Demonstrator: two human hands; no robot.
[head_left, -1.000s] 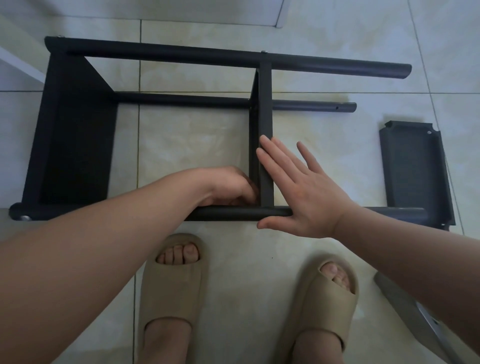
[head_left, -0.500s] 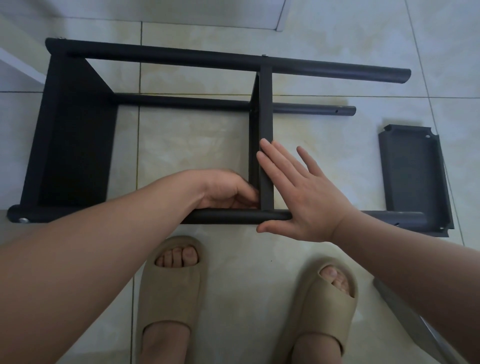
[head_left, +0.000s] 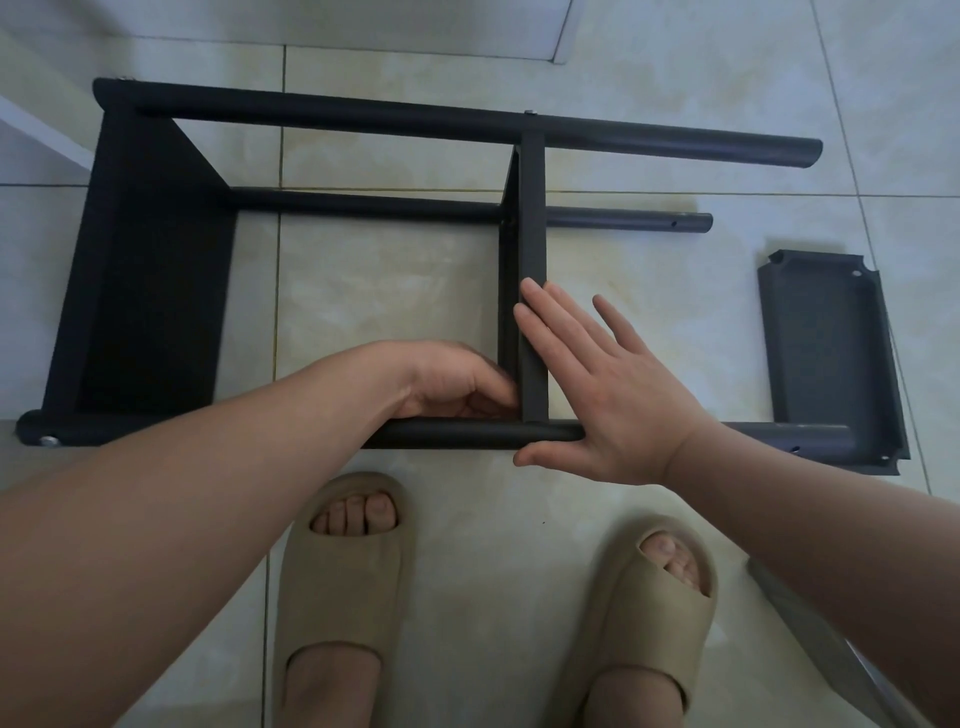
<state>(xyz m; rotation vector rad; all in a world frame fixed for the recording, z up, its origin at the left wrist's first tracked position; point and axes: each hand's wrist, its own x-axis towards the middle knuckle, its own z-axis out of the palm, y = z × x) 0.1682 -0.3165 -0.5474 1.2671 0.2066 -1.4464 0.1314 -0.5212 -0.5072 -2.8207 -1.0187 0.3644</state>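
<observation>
Middle shelf (head_left: 533, 234) of a black rack lying on its side on the tiled floor (head_left: 395, 291). The shelf's long axis runs straight away from me, from the near pole (head_left: 467, 434) to the far pole (head_left: 415, 120), and its near end meets the near pole at a right angle, directly between my two hands. My left hand (head_left: 457, 382) sits on the shelf's left side in that corner, fingers curled in toward the shelf face. Their tips are hidden behind the edge, so I cannot tell whether they pinch the lip, a fastener, or nothing. My right hand (head_left: 613, 395) lies flat on the opposite side, fingers straight and together along the shelf's right edge, thumb below the near pole, palm crossing the pole. Both hands touch the joint; the left is the one placed at the inner corner, so I judge that any seating or fastening falls to it while the right braces. Outward: the end shelf (head_left: 150, 291) closes the frame at the left, a loose tray (head_left: 831, 358) lies at the pole's right end, and tan sandals (head_left: 343, 582) stand just below.
</observation>
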